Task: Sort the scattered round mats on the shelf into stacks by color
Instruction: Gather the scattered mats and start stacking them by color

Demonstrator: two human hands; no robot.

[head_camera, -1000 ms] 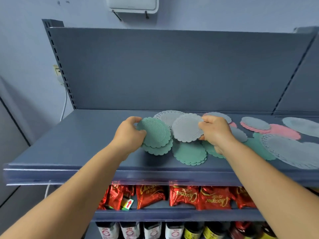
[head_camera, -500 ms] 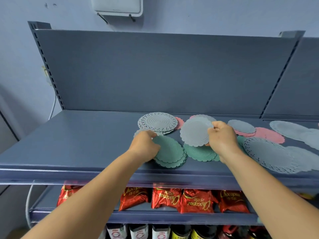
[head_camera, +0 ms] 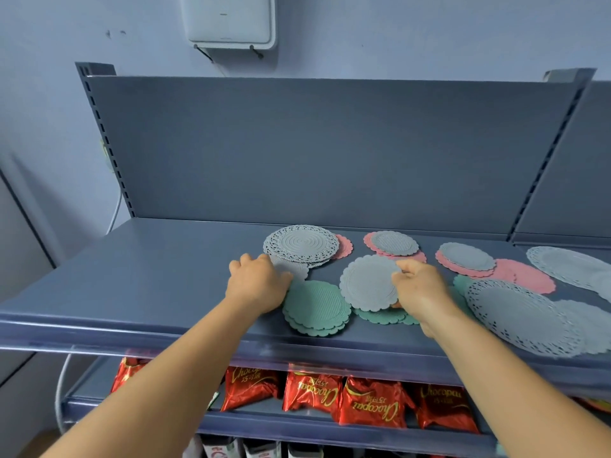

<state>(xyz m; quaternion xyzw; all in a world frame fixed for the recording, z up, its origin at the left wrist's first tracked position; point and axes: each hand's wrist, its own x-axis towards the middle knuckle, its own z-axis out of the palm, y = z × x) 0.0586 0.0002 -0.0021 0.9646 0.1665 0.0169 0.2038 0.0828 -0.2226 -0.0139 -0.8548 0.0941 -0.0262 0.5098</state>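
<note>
Round scalloped mats in green, grey and pink lie on the blue-grey shelf. A small stack of green mats rests near the front edge, and my left hand lies at its left rim with fingers curled over it. My right hand pinches a grey mat by its right edge, tilted up above more green mats. Behind sit a large lacy grey mat, a grey mat on pink ones and another grey-on-pink pair.
Large lacy grey mats and a pink mat crowd the shelf's right side. The shelf's back panel rises behind. Red snack bags fill the lower shelf. A white box hangs on the wall above.
My left hand has set the green mats down as a stack near the front edge and now rests at its left rim. My right hand still holds the grey mat.
</note>
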